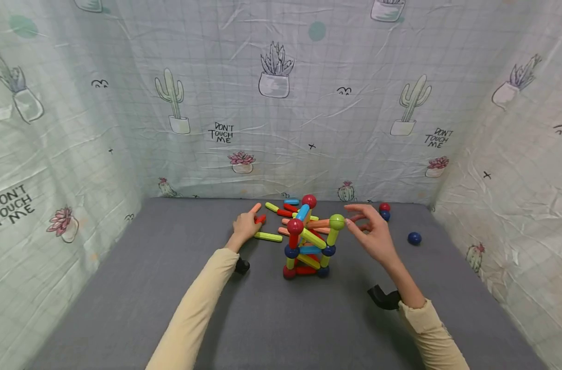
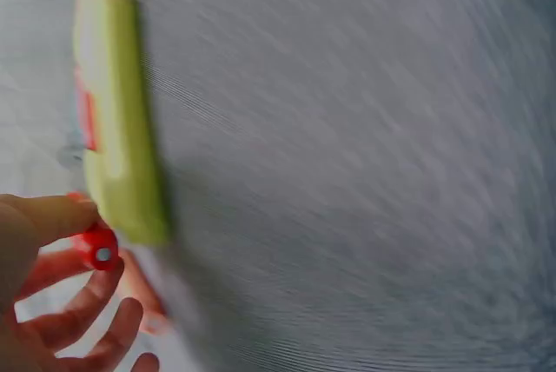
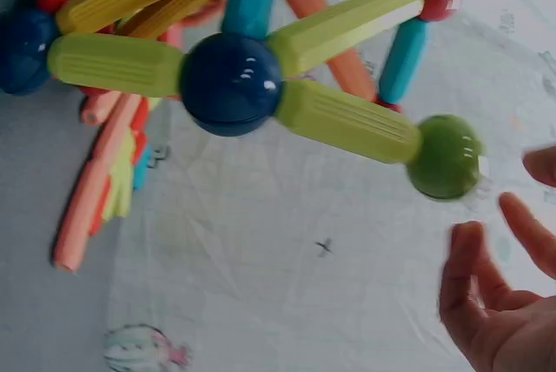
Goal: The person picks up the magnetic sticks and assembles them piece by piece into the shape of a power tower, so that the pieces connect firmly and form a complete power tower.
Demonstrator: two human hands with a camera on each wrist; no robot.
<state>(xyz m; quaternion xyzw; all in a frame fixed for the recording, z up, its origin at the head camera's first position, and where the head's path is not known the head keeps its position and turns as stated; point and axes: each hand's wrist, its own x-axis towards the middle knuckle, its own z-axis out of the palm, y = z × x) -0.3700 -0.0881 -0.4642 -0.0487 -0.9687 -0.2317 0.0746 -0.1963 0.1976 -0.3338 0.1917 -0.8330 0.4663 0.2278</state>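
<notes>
A tower of magnetic sticks and balls stands on the grey table, with red balls and a green ball at its top and dark blue balls halfway up. To its left, my left hand pinches a red magnetic stick between thumb and fingers, its round end facing the left wrist camera. A yellow-green stick lies on the table close by that hand. My right hand is beside the green ball, fingers spread and loosely bent, holding nothing; in the right wrist view a gap separates its fingertips from the ball.
Loose sticks in several colours lie behind the tower, among them a blue stick. At the right are a red ball and a blue ball. A patterned curtain encloses the table's back and sides.
</notes>
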